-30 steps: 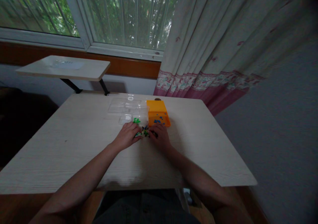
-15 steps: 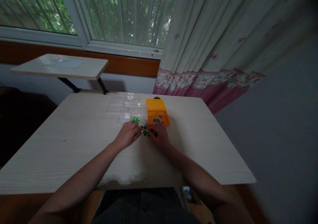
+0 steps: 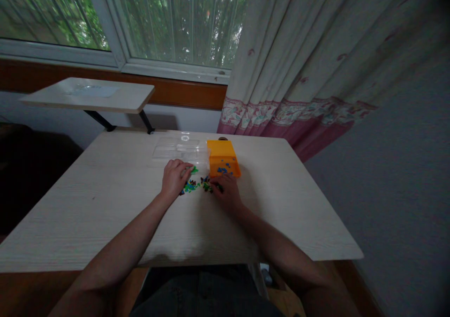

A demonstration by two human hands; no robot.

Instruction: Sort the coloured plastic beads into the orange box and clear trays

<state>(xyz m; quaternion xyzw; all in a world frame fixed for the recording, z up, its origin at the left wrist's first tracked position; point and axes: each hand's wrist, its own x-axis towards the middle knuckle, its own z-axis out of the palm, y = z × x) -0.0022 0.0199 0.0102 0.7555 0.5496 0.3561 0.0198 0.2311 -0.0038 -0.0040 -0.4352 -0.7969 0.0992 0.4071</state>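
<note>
A pile of small mixed-colour pieces (image 3: 191, 186), green, blue, dark and pale, lies on the table between my hands. My left hand (image 3: 173, 178) is over the near edge of the clear plastic compartment box (image 3: 176, 150), its fingertips drawn together beside several green pieces (image 3: 194, 170). Whatever it pinches is too small to make out. My right hand (image 3: 228, 191) rests at the pile's right side, fingers curled in and closed among the pieces; their tips are partly hidden. Just beyond it, an orange box (image 3: 221, 147) with its lid open holds several blue pieces (image 3: 223, 170).
The pale wooden table (image 3: 116, 204) carries a raised shelf (image 3: 123, 99) at its back left, with a clear packet or sheet on top. A small dark round object (image 3: 222, 139) sits behind the orange box. Curtains (image 3: 267, 92) hang past the back edge.
My left hand has moved from the pile up and left to the green pieces in the clear box, uncovering the pile's left part. My right hand has hardly moved.
</note>
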